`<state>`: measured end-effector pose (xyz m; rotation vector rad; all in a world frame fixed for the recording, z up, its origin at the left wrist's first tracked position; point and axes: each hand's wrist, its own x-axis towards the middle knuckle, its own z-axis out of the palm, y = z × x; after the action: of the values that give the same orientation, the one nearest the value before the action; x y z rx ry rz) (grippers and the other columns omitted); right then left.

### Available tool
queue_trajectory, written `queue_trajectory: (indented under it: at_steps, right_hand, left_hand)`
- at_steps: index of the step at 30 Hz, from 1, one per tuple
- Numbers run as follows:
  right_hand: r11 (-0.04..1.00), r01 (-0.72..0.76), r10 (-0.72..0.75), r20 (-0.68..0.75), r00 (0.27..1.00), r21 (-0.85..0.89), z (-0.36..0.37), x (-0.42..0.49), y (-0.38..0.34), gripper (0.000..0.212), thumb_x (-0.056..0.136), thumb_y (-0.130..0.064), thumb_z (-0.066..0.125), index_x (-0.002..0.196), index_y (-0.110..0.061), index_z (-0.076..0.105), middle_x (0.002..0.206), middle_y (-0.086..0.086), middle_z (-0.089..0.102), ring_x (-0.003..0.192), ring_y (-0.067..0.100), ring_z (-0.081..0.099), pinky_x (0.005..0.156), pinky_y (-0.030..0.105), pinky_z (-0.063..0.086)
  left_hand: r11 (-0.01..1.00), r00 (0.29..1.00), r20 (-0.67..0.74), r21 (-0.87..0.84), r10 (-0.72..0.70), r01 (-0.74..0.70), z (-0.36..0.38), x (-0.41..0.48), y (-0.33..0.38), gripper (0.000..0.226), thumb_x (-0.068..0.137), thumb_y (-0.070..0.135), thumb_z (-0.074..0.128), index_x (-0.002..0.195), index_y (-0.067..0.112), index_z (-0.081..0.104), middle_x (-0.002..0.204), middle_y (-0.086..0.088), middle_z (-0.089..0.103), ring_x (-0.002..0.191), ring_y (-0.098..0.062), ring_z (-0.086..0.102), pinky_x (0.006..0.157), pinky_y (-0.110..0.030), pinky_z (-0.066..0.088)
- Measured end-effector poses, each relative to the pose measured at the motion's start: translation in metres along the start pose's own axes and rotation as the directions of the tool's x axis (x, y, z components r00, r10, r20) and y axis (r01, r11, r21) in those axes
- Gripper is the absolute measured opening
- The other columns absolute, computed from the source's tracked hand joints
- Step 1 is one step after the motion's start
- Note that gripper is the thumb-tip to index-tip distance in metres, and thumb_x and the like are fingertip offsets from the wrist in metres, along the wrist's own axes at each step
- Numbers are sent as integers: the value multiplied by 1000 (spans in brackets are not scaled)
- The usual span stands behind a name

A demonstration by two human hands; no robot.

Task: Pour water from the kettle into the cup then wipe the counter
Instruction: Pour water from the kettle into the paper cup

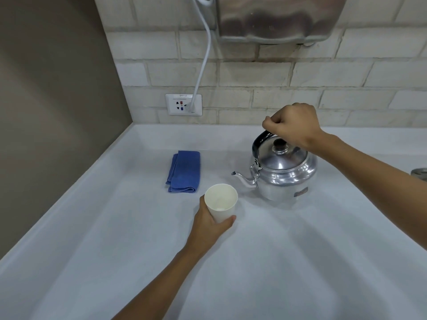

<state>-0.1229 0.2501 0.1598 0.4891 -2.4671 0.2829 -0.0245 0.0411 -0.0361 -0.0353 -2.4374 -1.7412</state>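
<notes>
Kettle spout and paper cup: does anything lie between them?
No. In the head view only bare counter separates the kettle spout from the cup; the blue cloth lies off to the side.

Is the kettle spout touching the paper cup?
Apart. The head view shows bare counter between the kettle spout and the paper cup.

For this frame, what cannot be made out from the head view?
- Kettle water level: lid shut, metal opaque.
- Top of kettle handle: covered by the right hand, so its grip is only partly seen.
- Cup base: hidden by the left hand; whether it rests on the counter is unclear.
- Metal item at right edge: cut off by the frame.
- Wall socket label: too small to read.
</notes>
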Motion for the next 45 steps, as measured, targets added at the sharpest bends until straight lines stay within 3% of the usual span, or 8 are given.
queue_trajectory:
  at_steps: [4, 10, 30, 39, 45]
  right_hand:
    - [995, 82, -83, -5, 997, -55, -5, -3, -10, 43, 74, -30, 41, 40, -13, 21, 33, -3, 15, 36, 15, 15, 44, 21, 19]
    - [975, 189, -190, 0, 982, -113, -12, -5, -27, 42, 74, -26, 43, 40, -11, 22, 33, -4, 10, 35, 13, 10, 44, 21, 12]
    - [918, 348, -342, 65, 937, -190, -25, -5, -51, 39, 74, -21, 43, 42, -11, 23, 37, 5, 17, 42, 21, 15, 46, 21, 8]
    - [898, 394, -389, 61, 919, -197, -31, -1, -59, 40, 75, -19, 45, 43, -11, 22, 37, 5, 18, 41, 20, 14, 46, 21, 8]
    - [888, 411, -405, 70, 912, -208, -35, 1, -60, 41, 75, -19, 45, 41, -10, 24, 36, 4, 19, 40, 19, 14, 46, 21, 8]
  left_hand:
    - [1000, 1000, -1, -4, 4, -4, 0, 0, 1, 78, 62, 35, 81, 122, 29, 31, 116, 10, 48, 105, -9, 46, 70, 5, 36]
    - [1000, 1000, 5, 2, 2, -2, 0, -1, 3, 77, 63, 36, 80, 122, 30, 31, 116, 11, 48, 106, -9, 46, 85, -20, 36]
    - [1000, 1000, 9, 17, -6, 6, 0, -1, 5, 82, 64, 32, 80, 129, 21, 31, 120, 9, 44, 110, -11, 43, 89, -21, 37]
    - [1000, 1000, 12, 3, 10, -10, -1, -1, 4, 82, 64, 32, 80, 129, 22, 31, 119, 11, 44, 109, -8, 43, 87, -18, 37]
    - [1000, 1000, 7, -8, 25, -25, -1, -1, 3, 80, 64, 33, 80, 126, 26, 31, 117, 12, 45, 107, -7, 44, 71, 6, 36]
